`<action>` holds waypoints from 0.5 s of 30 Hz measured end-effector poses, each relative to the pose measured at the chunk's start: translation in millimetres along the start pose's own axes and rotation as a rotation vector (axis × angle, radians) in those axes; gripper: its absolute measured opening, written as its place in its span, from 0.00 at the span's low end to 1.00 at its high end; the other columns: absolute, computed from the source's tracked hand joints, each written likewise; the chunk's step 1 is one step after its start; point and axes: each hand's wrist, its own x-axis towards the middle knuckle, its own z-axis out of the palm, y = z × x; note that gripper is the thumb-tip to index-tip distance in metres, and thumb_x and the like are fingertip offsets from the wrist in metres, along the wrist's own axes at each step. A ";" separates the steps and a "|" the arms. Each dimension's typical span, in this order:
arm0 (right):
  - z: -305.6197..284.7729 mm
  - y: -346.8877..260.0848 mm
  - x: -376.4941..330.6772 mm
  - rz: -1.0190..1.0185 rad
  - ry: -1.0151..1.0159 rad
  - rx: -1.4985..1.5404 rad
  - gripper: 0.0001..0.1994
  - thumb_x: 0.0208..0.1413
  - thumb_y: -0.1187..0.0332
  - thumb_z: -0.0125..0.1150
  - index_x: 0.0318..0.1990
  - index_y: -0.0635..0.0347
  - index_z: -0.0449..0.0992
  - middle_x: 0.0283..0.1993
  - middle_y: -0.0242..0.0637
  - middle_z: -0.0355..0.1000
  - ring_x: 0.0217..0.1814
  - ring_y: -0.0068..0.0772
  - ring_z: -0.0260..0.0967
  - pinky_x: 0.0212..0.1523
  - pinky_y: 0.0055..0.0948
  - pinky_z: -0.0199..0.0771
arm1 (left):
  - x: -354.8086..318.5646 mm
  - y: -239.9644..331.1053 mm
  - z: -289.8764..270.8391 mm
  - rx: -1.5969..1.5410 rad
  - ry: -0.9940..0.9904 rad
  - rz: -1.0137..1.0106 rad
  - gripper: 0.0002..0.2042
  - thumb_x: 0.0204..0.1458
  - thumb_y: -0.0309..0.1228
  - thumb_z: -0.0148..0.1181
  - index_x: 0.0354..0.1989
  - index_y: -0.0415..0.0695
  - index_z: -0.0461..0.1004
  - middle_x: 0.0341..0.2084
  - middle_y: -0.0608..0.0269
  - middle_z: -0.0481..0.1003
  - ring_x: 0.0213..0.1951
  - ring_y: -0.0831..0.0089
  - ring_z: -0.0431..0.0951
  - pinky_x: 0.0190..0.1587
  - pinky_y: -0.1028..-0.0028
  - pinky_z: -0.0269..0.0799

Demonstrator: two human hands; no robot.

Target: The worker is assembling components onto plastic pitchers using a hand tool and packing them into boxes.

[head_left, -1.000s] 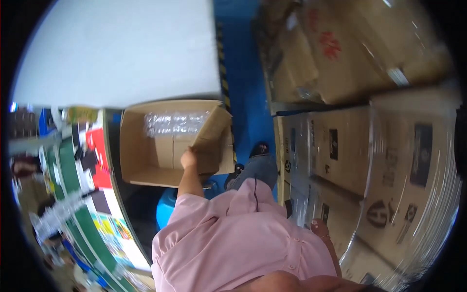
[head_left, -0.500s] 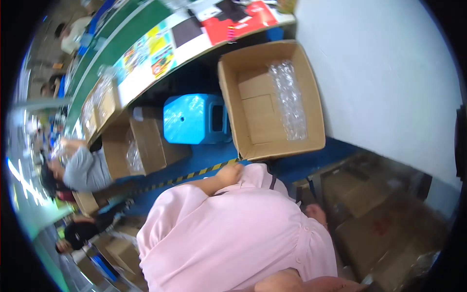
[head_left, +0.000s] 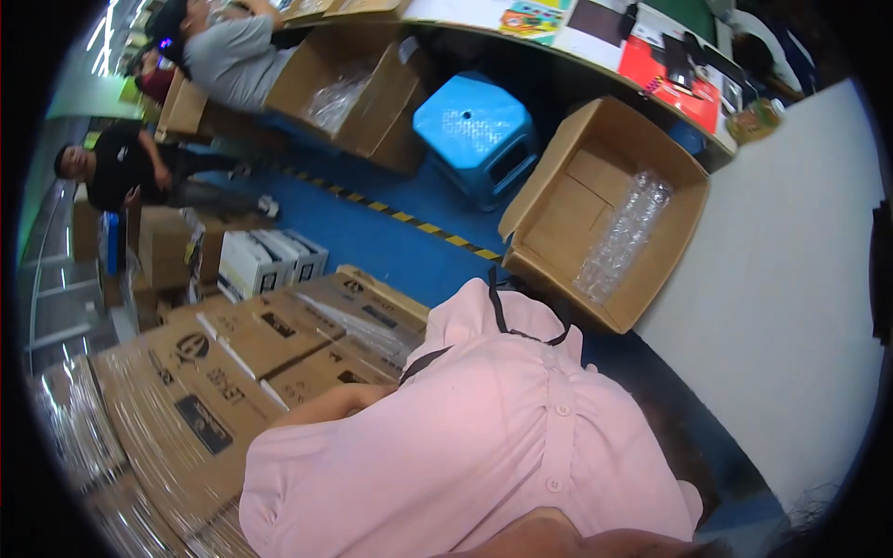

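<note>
My left forearm (head_left: pixel 326 406) comes out of a pink sleeve and runs toward the front of my pink blouse (head_left: pixel 465 409). The blouse covers the fingers of my left hand, so its grip does not show. Nearest to that arm are brown cartons (head_left: pixel 223 372) under clear wrap. My right hand is out of sight on the far side of the blouse. Ahead of me an open cardboard box (head_left: pixel 567 200) holds a strip of clear bubble wrap (head_left: pixel 628 237). To its left stands a blue plastic stool (head_left: pixel 470 116).
A workbench (head_left: pixel 595 46) with printed sheets runs along the back. A white wall (head_left: pixel 781 251) rises on the right. Yellow-black tape (head_left: pixel 400 216) crosses the blue floor. A person in black (head_left: pixel 126 167) stands at left; another in grey (head_left: pixel 233 56) is near a second open box (head_left: pixel 372 102).
My view has swung left, bringing the wrapped cartons into sight. The stool and box now appear farther right. Both my hands, visible before, have gone behind the blouse or out of view.
</note>
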 end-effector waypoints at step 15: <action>72.0 -222.1 202.3 -0.297 0.137 -0.980 0.17 0.50 0.62 0.50 0.44 0.64 0.70 0.43 0.56 0.69 0.46 0.56 0.66 0.47 0.43 0.66 | 49.6 -78.2 -87.1 -0.221 0.914 -0.048 0.11 0.43 0.28 0.50 0.37 0.42 0.72 0.37 0.50 0.73 0.40 0.55 0.73 0.43 0.64 0.69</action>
